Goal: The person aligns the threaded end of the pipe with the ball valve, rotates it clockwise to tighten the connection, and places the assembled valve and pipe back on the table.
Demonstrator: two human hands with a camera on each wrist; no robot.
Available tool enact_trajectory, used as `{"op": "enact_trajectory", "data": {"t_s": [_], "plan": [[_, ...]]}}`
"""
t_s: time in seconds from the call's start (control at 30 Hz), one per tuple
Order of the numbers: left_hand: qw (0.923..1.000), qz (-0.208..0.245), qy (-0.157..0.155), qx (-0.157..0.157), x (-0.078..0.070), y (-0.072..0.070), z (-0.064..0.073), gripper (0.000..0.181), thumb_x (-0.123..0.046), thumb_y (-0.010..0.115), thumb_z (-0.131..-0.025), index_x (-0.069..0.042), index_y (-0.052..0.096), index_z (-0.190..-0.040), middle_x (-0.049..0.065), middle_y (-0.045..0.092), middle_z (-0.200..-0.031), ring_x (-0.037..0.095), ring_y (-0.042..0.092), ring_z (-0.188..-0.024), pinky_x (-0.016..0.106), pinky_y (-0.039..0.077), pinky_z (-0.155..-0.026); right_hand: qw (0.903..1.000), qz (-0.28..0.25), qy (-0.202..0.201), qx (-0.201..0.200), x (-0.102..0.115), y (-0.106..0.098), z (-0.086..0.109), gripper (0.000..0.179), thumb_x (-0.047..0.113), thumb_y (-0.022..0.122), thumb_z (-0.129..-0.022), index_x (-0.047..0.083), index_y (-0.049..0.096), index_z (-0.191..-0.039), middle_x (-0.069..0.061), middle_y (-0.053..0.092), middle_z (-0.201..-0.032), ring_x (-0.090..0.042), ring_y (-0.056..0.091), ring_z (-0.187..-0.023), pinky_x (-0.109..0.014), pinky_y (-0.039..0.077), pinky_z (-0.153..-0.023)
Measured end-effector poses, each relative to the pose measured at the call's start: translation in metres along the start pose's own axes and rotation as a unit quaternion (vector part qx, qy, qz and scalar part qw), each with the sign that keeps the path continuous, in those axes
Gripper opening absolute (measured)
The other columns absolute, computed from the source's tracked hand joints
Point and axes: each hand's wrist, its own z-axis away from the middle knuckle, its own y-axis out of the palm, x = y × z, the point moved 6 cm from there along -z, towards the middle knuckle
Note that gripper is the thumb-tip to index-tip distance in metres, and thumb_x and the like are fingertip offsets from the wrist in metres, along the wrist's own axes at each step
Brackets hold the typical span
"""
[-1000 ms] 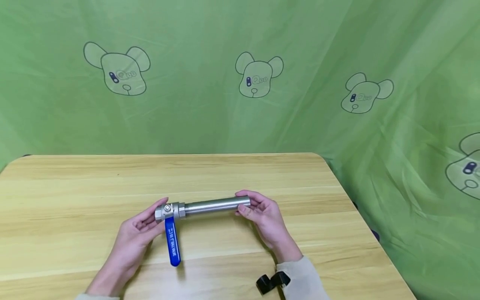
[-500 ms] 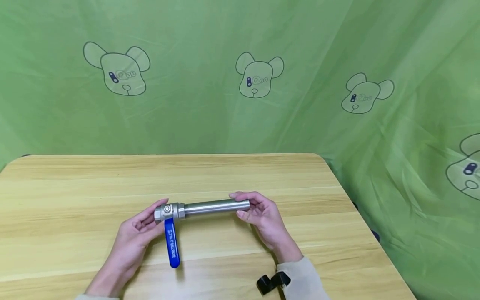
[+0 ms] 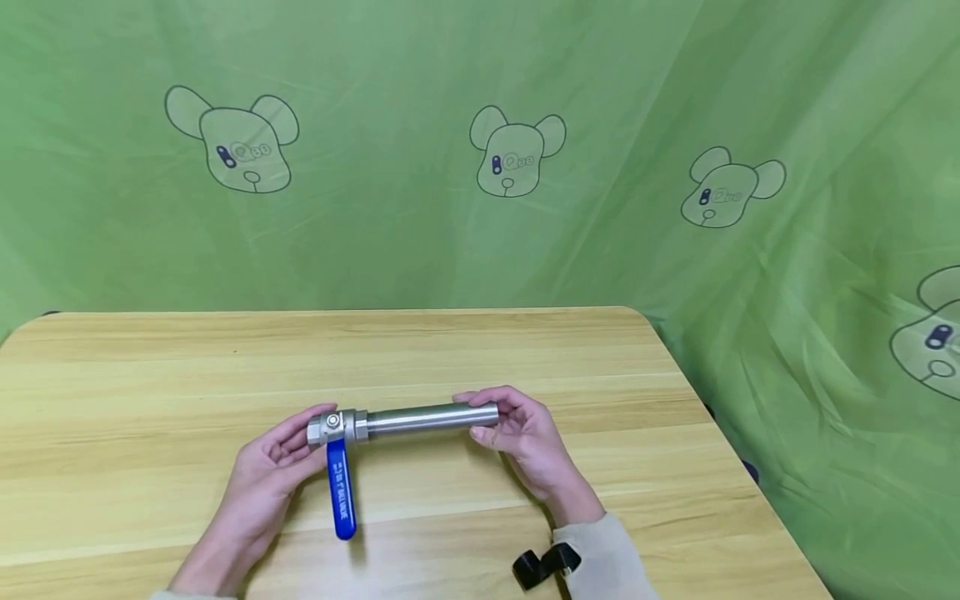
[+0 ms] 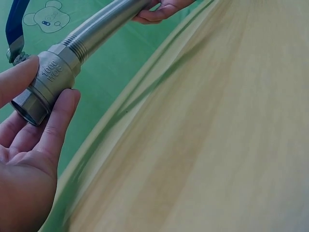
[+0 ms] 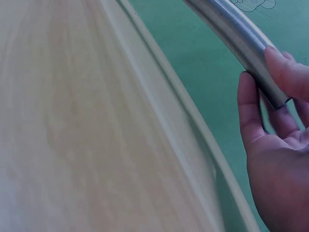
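Note:
A steel ball valve (image 3: 348,425) with a blue lever handle (image 3: 341,492) is held up over the table. My left hand (image 3: 262,475) grips its body at the left end, thumb on one side and fingers on the other. From the valve's right side runs a plain steel pipe (image 3: 420,418), tilted slightly upward to the right. In the left wrist view, threads (image 4: 77,46) show where the pipe meets the valve (image 4: 53,72). My right hand (image 3: 532,442) pinches the pipe's free end between thumb and fingers. The lever points down toward me.
A wood-grain table (image 3: 150,383) lies under both hands. Behind it and on the right hangs a green curtain (image 3: 390,233) printed with bear heads. A black strap piece (image 3: 543,567) sits by the right sleeve (image 3: 607,558).
The fingers of my right hand have shifted slightly left over the pipe, and the thumb sits a little lower. Valve, pipe and lever have dipped slightly. My left hand keeps its grip.

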Motion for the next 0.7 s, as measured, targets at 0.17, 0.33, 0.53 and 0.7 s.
{"op": "enact_trajectory", "data": {"t_s": [0.17,0.33,0.53,0.7], "plan": [[1.0000,-0.008,-0.001,0.000,0.0010,-0.0003,0.0003,0.058,0.009,0.072,-0.094,-0.004,0.059,-0.150,-0.011,0.078,-0.128,0.007,0.074,-0.120,0.021,0.060,-0.107,0.9995,0.019,0.018,-0.015,-0.0003,-0.0015,0.0004,0.039,-0.012,0.074,-0.088,-0.001,0.068,-0.125,0.001,0.079,-0.119,-0.013,0.074,-0.107,-0.022,0.064,-0.099],[0.9999,-0.014,0.003,0.000,0.0015,-0.0001,0.0007,0.061,0.009,0.072,-0.094,-0.003,0.056,-0.152,-0.013,0.077,-0.129,0.006,0.073,-0.122,0.020,0.060,-0.107,0.9986,0.017,0.046,-0.019,-0.0017,0.0000,-0.0002,0.045,-0.007,0.073,-0.093,-0.016,0.057,-0.135,0.003,0.078,-0.108,-0.011,0.074,-0.098,-0.023,0.067,-0.092],[0.9998,-0.016,0.009,0.004,0.0021,0.0007,0.0017,0.061,0.010,0.071,-0.094,-0.005,0.057,-0.151,-0.012,0.077,-0.130,0.007,0.073,-0.122,0.020,0.060,-0.108,0.9966,0.024,0.075,-0.024,-0.0041,0.0015,-0.0007,0.043,0.005,0.071,-0.101,-0.014,0.058,-0.137,0.000,0.078,-0.099,-0.011,0.074,-0.086,-0.023,0.068,-0.081],[0.9999,-0.011,0.008,0.006,0.0022,0.0017,0.0030,0.060,0.009,0.071,-0.095,-0.007,0.058,-0.151,-0.011,0.076,-0.131,0.008,0.072,-0.122,0.021,0.059,-0.108,0.9926,0.067,0.091,-0.046,-0.0061,0.0015,-0.0008,0.036,0.019,0.064,-0.109,-0.010,0.063,-0.132,-0.012,0.081,-0.096,-0.011,0.072,-0.075,-0.021,0.065,-0.068]]}}
